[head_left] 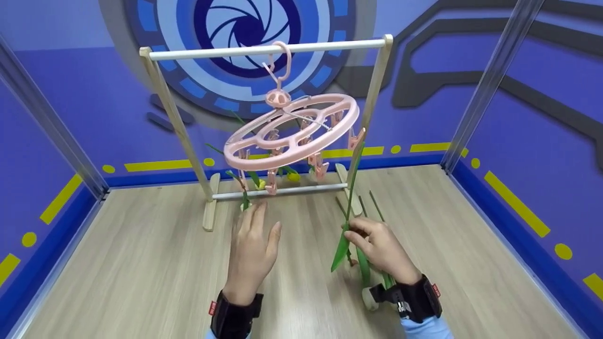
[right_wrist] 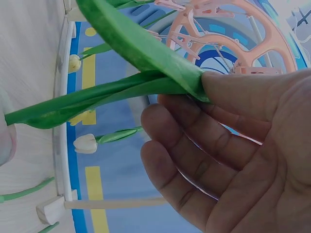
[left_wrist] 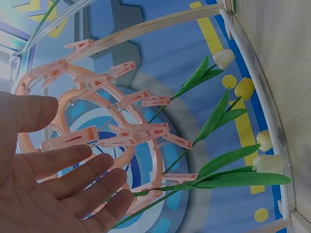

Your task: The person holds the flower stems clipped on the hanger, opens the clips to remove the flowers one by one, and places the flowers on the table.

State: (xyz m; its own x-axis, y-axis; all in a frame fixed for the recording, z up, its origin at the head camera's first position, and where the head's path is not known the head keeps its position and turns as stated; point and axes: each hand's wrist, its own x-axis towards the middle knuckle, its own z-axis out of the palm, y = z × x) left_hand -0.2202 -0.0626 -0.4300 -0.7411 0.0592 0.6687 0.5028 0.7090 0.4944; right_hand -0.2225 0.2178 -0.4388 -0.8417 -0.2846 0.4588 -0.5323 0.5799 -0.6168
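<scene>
My right hand [head_left: 384, 245] pinches an artificial tulip [head_left: 354, 188] between thumb and forefinger near its leaves. The stem rises toward a pink clothes peg [head_left: 356, 140] at the hanger's right edge and overlaps it in the head view. The bloom hangs downward, a pale part of it [right_wrist: 6, 133] at the left edge of the right wrist view. My left hand [head_left: 252, 249] has its fingers extended and thumb apart. Its fingertips are near a white tulip [left_wrist: 269, 163] that hangs head-down from the pink round hanger [head_left: 292, 157]. Yellow tulips [left_wrist: 244, 89] hang there too.
A wooden stand with a white top bar [head_left: 212, 52] carries the hanger, which tilts higher on its right. Its lower bar [head_left: 306, 189] runs near the tabletop. More green stems [head_left: 375, 205] lie on the table beside the right hand. Blue printed panels enclose the table.
</scene>
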